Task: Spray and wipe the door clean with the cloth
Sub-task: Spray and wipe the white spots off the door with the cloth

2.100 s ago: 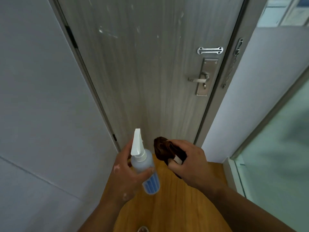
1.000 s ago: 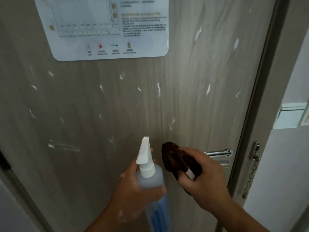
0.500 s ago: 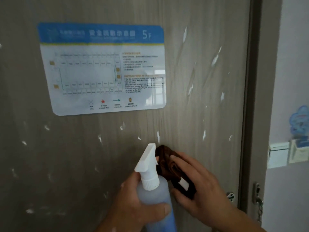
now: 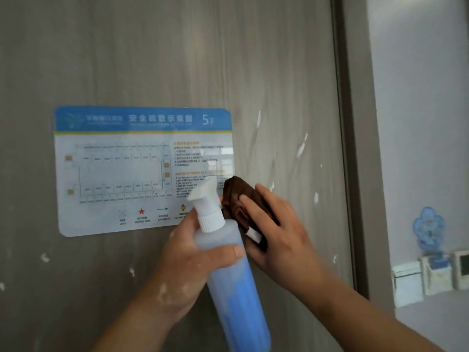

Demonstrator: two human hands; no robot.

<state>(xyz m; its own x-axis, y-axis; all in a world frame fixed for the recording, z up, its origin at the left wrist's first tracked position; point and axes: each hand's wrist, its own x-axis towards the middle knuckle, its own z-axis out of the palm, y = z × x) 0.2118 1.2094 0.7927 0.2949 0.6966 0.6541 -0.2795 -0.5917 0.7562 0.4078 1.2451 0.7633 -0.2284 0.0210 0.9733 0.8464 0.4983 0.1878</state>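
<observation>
Several white smears (image 4: pixel 301 148) marked the door (image 4: pixel 177 59), most of them to the right of the floor-plan sign (image 4: pixel 121 171) and a few below its lower left corner. The left hand (image 4: pixel 182 262) was wrapped round the spray bottle (image 4: pixel 228 262) just below the sign's lower right corner, thumb across the body. The trigger was hidden, so a finger on it could not be told. The nozzle (image 4: pixel 205 191) overlapped the sign's right edge and seemed to point up at the door there. The right hand (image 4: pixel 281 232) clutched the bunched brown cloth (image 4: pixel 236 196) just right of that same corner, fingers curled over it. Whether the cloth touched the door could not be told.

The main risk, as I judged it, was spray landing on the sign rather than on the smears to its right, wetting the print or creeping behind its edge. The cloth sat so close beside the nozzle that a squeeze could soak it or the right hand instead of the door. Liquid could also streak down below the sign if wiping lagged. A bunched cloth offered little flat face, so dried smears might only smudge.
</observation>
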